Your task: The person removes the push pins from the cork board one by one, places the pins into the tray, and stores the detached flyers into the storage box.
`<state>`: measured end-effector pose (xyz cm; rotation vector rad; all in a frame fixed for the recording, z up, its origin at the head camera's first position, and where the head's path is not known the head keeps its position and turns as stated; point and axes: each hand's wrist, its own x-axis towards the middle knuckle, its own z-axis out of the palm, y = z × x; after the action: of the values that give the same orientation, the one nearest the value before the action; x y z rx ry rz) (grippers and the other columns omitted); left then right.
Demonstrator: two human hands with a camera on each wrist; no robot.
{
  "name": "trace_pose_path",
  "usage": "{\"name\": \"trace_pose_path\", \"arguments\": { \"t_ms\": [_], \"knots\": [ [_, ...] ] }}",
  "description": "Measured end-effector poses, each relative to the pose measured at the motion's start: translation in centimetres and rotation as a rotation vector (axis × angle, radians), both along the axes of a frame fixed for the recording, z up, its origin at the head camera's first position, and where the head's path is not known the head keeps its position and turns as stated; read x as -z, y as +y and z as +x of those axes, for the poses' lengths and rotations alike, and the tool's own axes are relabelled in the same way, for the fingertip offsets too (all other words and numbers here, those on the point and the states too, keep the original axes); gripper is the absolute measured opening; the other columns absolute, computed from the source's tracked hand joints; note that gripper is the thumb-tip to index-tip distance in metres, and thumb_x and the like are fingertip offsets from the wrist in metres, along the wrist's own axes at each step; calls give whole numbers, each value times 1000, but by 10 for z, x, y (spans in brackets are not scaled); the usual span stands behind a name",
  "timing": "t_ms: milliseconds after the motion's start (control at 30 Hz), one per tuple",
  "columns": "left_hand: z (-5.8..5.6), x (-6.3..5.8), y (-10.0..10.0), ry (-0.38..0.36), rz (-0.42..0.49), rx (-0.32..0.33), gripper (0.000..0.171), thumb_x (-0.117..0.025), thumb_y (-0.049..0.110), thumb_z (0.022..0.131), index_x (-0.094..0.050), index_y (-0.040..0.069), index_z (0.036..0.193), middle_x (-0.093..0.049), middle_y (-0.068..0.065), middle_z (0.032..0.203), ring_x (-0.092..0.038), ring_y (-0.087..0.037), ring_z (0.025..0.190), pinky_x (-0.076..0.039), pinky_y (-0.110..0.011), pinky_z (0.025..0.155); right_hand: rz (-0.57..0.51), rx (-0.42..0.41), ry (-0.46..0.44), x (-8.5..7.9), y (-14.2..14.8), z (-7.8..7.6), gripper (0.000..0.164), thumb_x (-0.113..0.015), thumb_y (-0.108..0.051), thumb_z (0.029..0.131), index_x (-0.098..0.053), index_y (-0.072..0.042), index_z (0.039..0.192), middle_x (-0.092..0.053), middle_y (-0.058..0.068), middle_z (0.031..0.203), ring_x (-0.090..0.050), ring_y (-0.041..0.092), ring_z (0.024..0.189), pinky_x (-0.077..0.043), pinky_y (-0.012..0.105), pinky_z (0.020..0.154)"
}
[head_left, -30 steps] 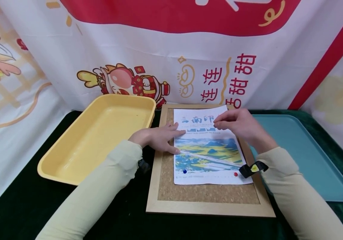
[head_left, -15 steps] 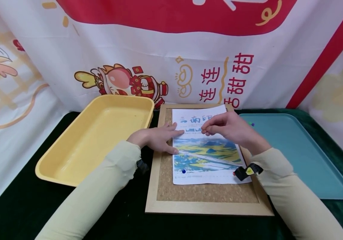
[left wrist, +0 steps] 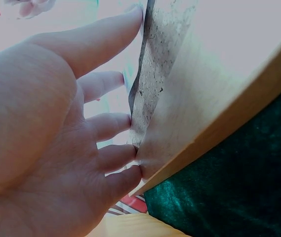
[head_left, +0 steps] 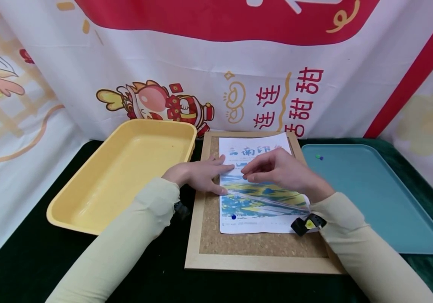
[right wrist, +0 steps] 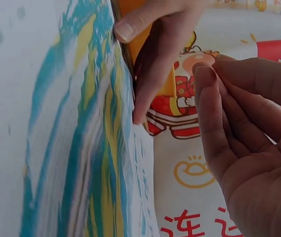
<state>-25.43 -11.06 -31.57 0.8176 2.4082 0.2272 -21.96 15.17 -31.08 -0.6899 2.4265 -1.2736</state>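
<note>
Head view, paper (head_left: 261, 202): it lies on the cork board (head_left: 261, 247), with a blue pin (head_left: 233, 217) at its near left.
Head view, hands: the left hand (head_left: 203, 173) spreads over the paper's left edge; the right hand (head_left: 284, 173) is over the middle.
Left wrist view, left hand: it grips nothing.
Right wrist view, right hand: fingertips meet; cannot tell if they pinch something.
Risk: the far end might slide if the left hand lifts; no pin shows there.
</note>
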Motion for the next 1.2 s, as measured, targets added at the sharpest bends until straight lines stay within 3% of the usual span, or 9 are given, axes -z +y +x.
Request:
{"name": "trace_pose_path", "arguments": {
  "t_ms": [200,700,1200],
  "knots": [
    [0,0,0,6,-8,2,84,-61,52,105,-18,27,172,6,-10,181,10,-36,167,-3,-57,135,-9,-72,-38,2,-12,6,22,-77,-13,98,-81,-7,119,-82,4,112,-74,20,98,-58,27,86],
    [1,-1,1,9,-9,2,85,-63,51,105,-19,24,172,6,-12,180,9,-37,167,-3,-56,136,20,-244,-90,15,-32,13,18,-78,-8,95,-82,-8,113,-82,6,104,-76,17,91,-62,29,85],
    [0,-1,1,4,3,1,84,-63,50,105,-20,24,172,6,-12,180,9,-38,167,-2,-57,135,153,-259,-146,18,-40,21,13,-82,-11,93,-86,-17,104,-82,-5,93,-72,11,82,-58,29,80]
  ]
}}
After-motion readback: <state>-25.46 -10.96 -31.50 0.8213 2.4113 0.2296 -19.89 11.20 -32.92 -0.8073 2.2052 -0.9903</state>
